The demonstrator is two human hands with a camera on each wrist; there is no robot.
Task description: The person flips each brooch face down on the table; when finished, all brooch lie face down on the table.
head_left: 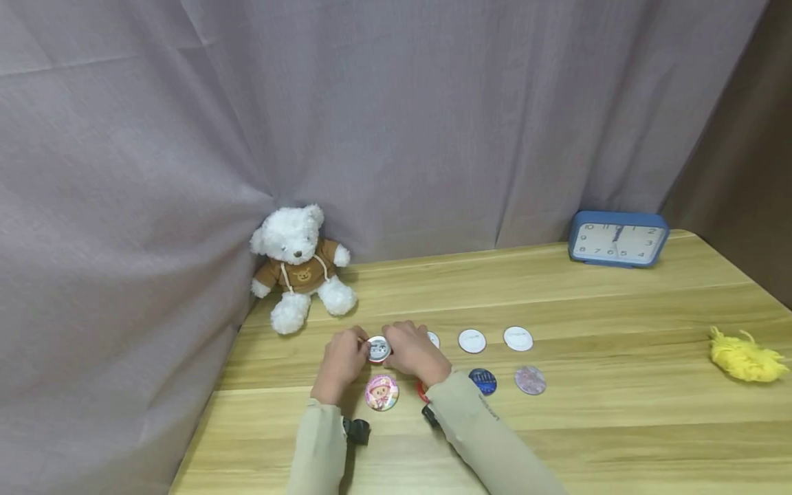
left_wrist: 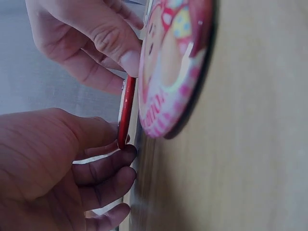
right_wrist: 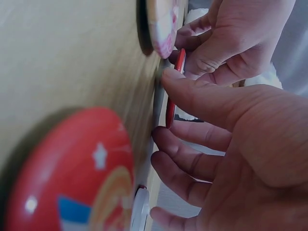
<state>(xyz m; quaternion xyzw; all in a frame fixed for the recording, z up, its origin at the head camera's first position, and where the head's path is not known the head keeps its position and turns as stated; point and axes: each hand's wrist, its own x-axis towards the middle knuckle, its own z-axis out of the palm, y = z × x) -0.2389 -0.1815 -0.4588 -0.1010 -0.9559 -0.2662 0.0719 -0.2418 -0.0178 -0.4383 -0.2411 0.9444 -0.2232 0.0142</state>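
Observation:
A round pin-back button badge [head_left: 379,348] has its metal back facing up in the head view, and its red edge shows in both wrist views. My left hand [head_left: 345,356] pinches one side of it between thumb and fingers. From the opposite side, the thumb and fingers of my right hand [head_left: 416,350] grip it too. Nearer me lies a pink cartoon badge [head_left: 381,392], picture up. A red badge [right_wrist: 72,178] sits by the right wrist, mostly hidden under that forearm in the head view.
White-backed round discs [head_left: 472,341] lie in a row to the right, one partly behind my right hand. Below them are a dark blue badge [head_left: 482,381] and a pale purple badge [head_left: 530,379]. Around the table stand a white teddy bear [head_left: 297,265], blue clock [head_left: 619,239] and yellow yarn bundle [head_left: 747,357].

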